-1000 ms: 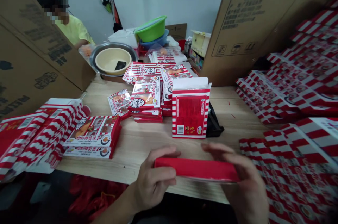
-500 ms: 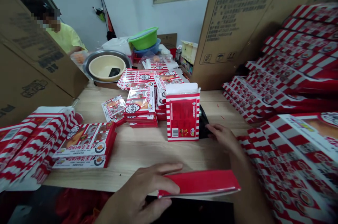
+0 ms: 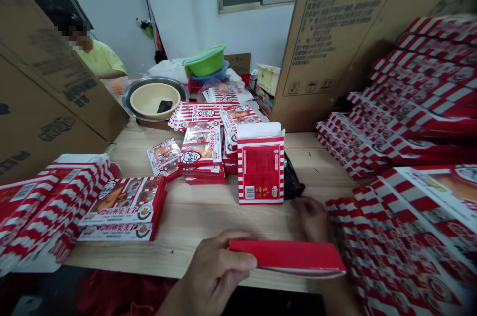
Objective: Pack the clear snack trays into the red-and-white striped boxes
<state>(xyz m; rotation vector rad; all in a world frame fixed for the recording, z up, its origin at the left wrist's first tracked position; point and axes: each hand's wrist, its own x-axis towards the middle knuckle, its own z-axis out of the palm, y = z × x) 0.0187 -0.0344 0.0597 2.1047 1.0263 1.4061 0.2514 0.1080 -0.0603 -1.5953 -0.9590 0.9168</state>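
Observation:
My left hand is closed on the left end of a flat red box, thumb on the near side, held above the table's front edge. Beyond the box, my right hand has its fingers curled together; whatever they may hold is too small to make out. Just past those fingers sits a black desktop object, perhaps a tape dispenser, partly hidden. In front of it a red-and-white striped box stands upright with its white top flap up.
Several finished-looking toy boxes lie piled mid-table. Striped cartons lean at left beside two stacked boxes; taller stacks fill the right. Large cardboard panels flank the table. Basins and a person in yellow are behind.
My right hand has drawn back from the black object toward me, and its fingers have curled. The red box in my left hand has shifted slightly right. The view has tilted a little.

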